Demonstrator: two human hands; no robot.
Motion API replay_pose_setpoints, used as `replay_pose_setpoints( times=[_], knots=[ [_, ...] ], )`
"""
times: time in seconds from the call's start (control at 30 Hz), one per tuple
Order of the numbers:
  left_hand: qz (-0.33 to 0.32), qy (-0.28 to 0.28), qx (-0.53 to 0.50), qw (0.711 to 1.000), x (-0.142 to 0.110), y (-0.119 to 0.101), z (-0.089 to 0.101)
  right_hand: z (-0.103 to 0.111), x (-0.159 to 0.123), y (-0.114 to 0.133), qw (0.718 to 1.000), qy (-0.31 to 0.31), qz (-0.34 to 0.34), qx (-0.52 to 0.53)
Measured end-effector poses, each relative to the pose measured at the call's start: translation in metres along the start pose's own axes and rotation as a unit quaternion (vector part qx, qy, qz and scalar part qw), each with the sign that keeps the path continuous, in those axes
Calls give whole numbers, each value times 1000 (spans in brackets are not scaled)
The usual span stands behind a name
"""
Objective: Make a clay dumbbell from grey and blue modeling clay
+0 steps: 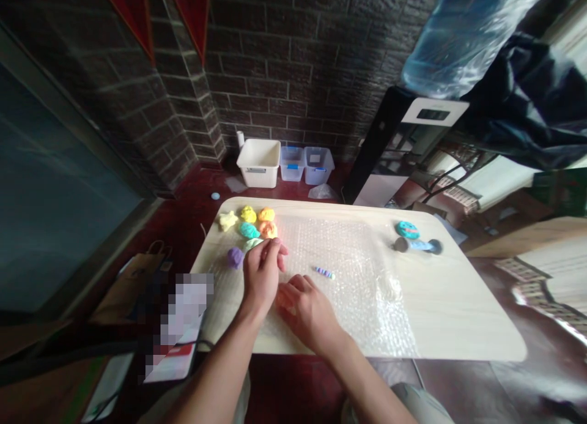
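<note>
**Seven clay pieces (249,230) beside the left hand (261,277)**

At the upper left of the pale wooden board (458,326) sit a yellow star (228,221), a yellow lump (248,214), an orange lump (266,214), a teal lump (249,230), a peach-orange lump (268,229), a pale green lump (251,244) and a purple ball (235,257), all soft-looking and matte. One thin striped clay roll (324,273) lies mid-frame on the bubble wrap (348,277). The left hand's fingers (275,246) curl loosely at the pale green lump, partly hiding it; whether they grip it cannot be told. The right hand (305,311) rests palm down on the bubble wrap, fingers slightly curled, holding nothing. At the board's upper right are one teal clay disc (408,229) and one blue rolling pin (418,246). On the red floor, top centre, stand one white tub (259,164) and two clear plastic boxes (292,164), with one small blue ball (215,196) nearer the board
</note>
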State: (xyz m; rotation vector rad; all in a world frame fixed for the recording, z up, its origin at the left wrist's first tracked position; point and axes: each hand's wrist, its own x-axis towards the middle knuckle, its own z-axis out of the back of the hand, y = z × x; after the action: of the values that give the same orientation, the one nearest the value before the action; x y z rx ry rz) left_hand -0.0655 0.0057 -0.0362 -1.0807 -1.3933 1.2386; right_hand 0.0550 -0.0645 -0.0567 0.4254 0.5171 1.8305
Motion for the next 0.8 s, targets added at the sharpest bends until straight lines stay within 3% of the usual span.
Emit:
replay_pose_setpoints(
  times=[0.23, 0.37, 0.47, 0.53, 0.63, 0.7, 0.73, 0.8],
  knots=[
    [19, 17, -13, 1000, -4, -7, -9, 17, -12, -8, 985, -96, -21, 144],
    [25, 12, -13, 1000, -2, -7, -13, 20, -12, -13, 978, -92, -19, 188],
    [26, 15, -12, 999, -1, -3, -17, 22, -9, -16, 944, -104, -54, 309],
    [30, 20, -11, 999, -1, -1, -19, 27, -7, -18, 870, -113, -97, 470],
    [39, 33, -14, 999, -4, 2, -25, 38, -4, -22, 673, -96, -154, 717],
    [42, 45, -18, 998, -6, 3, -28, 43, -3, -24, 573, -87, -179, 795],
    [43, 51, -20, 998, -8, 3, -30, 45, -3, -24, 550, -84, -194, 808],
    [45, 62, -23, 997, -10, 3, -32, 47, -4, -24, 542, -90, -230, 803]
  ],
)
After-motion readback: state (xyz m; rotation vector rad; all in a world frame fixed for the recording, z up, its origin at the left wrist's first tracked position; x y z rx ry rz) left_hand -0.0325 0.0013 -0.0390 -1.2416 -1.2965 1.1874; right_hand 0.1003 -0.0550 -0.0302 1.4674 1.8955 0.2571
